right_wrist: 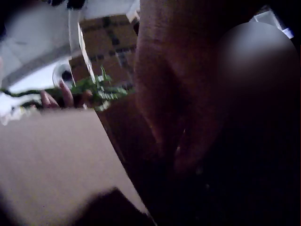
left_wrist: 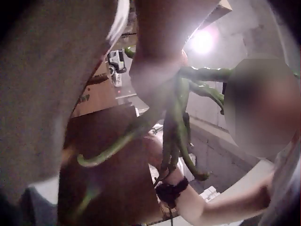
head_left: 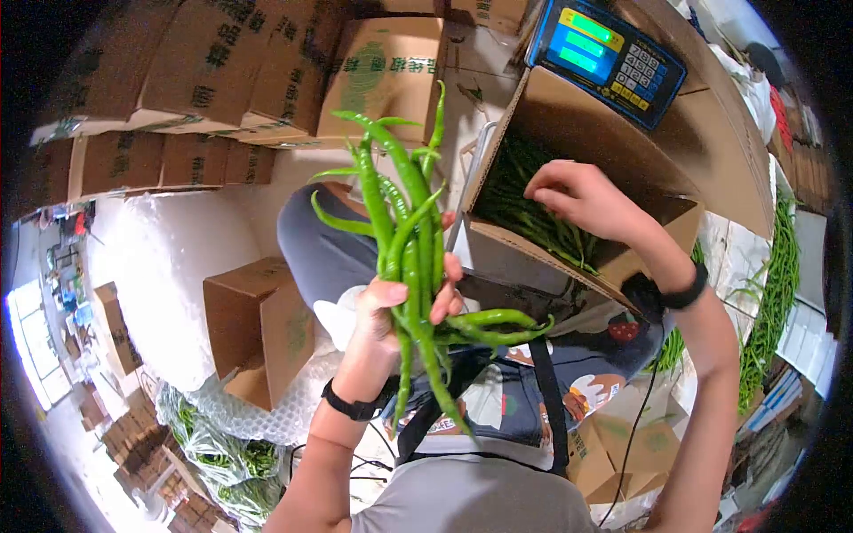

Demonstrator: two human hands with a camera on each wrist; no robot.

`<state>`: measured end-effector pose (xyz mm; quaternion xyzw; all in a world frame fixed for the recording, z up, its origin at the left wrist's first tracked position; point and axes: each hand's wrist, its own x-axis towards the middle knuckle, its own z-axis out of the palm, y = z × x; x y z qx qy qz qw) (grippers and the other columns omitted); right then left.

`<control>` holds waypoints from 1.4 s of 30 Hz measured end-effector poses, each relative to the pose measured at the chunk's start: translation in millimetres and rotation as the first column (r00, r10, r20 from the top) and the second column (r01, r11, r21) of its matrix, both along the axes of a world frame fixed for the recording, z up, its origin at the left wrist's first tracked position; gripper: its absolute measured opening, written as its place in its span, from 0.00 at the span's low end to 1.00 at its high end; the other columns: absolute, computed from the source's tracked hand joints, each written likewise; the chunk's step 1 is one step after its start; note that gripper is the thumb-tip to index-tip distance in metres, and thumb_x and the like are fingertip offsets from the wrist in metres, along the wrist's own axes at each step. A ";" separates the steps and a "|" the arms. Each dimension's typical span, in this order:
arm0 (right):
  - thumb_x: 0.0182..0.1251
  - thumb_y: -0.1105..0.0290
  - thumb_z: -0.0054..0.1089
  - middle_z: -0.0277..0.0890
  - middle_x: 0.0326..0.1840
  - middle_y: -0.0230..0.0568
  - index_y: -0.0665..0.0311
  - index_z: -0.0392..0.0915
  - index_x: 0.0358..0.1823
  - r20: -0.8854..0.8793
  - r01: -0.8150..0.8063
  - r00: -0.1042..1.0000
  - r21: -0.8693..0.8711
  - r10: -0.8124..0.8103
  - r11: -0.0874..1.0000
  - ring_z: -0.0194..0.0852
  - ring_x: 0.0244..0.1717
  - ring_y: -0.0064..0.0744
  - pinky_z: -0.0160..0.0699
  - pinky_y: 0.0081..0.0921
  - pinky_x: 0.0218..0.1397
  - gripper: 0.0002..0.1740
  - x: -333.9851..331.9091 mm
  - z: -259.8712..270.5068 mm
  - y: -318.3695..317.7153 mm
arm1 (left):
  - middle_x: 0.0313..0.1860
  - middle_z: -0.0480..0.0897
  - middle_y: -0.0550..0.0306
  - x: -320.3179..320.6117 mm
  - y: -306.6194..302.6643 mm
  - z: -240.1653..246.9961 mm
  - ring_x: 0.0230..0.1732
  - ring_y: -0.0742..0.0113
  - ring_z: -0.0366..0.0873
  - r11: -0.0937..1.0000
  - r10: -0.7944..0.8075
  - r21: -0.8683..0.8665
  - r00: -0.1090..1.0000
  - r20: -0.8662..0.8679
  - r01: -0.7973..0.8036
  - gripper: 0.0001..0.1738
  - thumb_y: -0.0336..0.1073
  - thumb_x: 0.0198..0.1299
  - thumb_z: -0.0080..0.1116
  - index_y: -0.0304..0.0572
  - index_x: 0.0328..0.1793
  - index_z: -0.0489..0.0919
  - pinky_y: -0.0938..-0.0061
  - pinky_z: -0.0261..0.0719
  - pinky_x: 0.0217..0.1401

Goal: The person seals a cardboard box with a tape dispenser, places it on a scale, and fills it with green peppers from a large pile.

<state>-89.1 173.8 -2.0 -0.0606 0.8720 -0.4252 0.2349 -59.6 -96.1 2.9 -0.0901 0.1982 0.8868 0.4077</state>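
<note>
In the head view my left hand (head_left: pixel 380 313) grips a bunch of long green chili peppers (head_left: pixel 410 258), thumb across the near side. Their tips fan upward, and several others stick out to the right below the fingers. The left wrist view shows the same peppers (left_wrist: pixel 175 125) spreading out of the grip. My right hand (head_left: pixel 582 200) hangs inside the open cardboard box (head_left: pixel 555 262), fingers loosely bent, just over dark green peppers (head_left: pixel 524 191) lying in it. Nothing shows between those fingers; the right wrist view of the hand (right_wrist: pixel 181 94) is very dark.
A digital scale display (head_left: pixel 609 58) with lit green readouts stands behind the box. Closed printed cartons (head_left: pixel 378 75) are stacked at the back left. A smaller open carton (head_left: pixel 284 342) stands left of the knee. More peppers (head_left: pixel 769 302) lie along the right; bagged ones (head_left: pixel 222 449) lie lower left.
</note>
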 end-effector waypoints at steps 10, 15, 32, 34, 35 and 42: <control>0.47 0.68 0.67 0.58 0.60 0.47 0.69 0.45 0.64 -0.057 0.236 0.963 -0.283 -0.262 0.930 0.59 0.59 0.35 0.57 0.29 0.61 0.47 101.3 61.4 -79.1 | 0.50 0.72 0.57 33.6 60.0 49.0 0.50 0.68 0.70 0.898 -0.062 -0.440 0.987 -0.148 -0.010 0.25 0.42 0.59 0.53 0.37 0.58 0.64 0.71 0.68 0.54; 0.43 0.73 0.67 0.60 0.58 0.41 0.67 0.49 0.63 0.116 0.333 0.930 -0.669 -0.350 0.664 0.59 0.58 0.29 0.59 0.27 0.59 0.46 111.3 57.7 -69.1 | 0.58 0.63 0.56 45.2 71.1 49.0 0.59 0.68 0.62 0.962 -0.121 -0.258 0.984 -0.128 0.085 0.34 0.54 0.61 0.42 0.39 0.65 0.52 0.73 0.60 0.59; 0.35 0.66 0.63 0.58 0.19 0.29 0.69 0.49 0.64 0.289 0.295 0.955 -0.939 -0.062 0.178 0.57 0.21 0.22 0.59 0.21 0.27 0.50 146.5 64.2 38.0 | 0.46 0.77 0.56 31.6 44.7 56.9 0.42 0.71 0.75 0.842 -0.303 -0.539 0.819 -0.487 -0.009 0.14 0.31 0.59 0.49 0.34 0.50 0.72 0.79 0.71 0.43; 0.37 0.67 0.62 0.59 0.20 0.30 0.70 0.49 0.64 0.222 0.229 0.973 -0.951 -0.057 0.206 0.58 0.21 0.23 0.59 0.21 0.26 0.49 142.2 67.3 46.0 | 0.39 0.79 0.54 26.5 34.9 48.5 0.38 0.72 0.76 0.829 -0.268 -0.557 0.843 -0.467 -0.045 0.13 0.32 0.60 0.49 0.32 0.47 0.75 0.80 0.71 0.41; 0.38 0.67 0.63 0.59 0.20 0.30 0.70 0.48 0.64 0.227 0.230 0.973 -0.962 -0.042 0.144 0.59 0.22 0.23 0.59 0.21 0.26 0.49 142.7 67.3 47.6 | 0.35 0.80 0.53 25.4 33.7 44.9 0.35 0.73 0.76 0.831 -0.225 -0.551 0.861 -0.457 -0.075 0.12 0.32 0.60 0.49 0.31 0.45 0.76 0.81 0.71 0.39; 0.40 0.51 0.70 0.65 0.23 0.27 0.68 0.43 0.65 0.306 0.338 0.938 -0.910 0.161 -0.240 0.67 0.23 0.23 0.60 0.21 0.32 0.57 150.3 62.0 43.7 | 0.29 0.79 0.55 25.8 41.2 49.1 0.28 0.77 0.74 0.833 -0.190 -0.548 0.888 -0.419 -0.080 0.10 0.31 0.58 0.53 0.32 0.41 0.77 0.85 0.71 0.31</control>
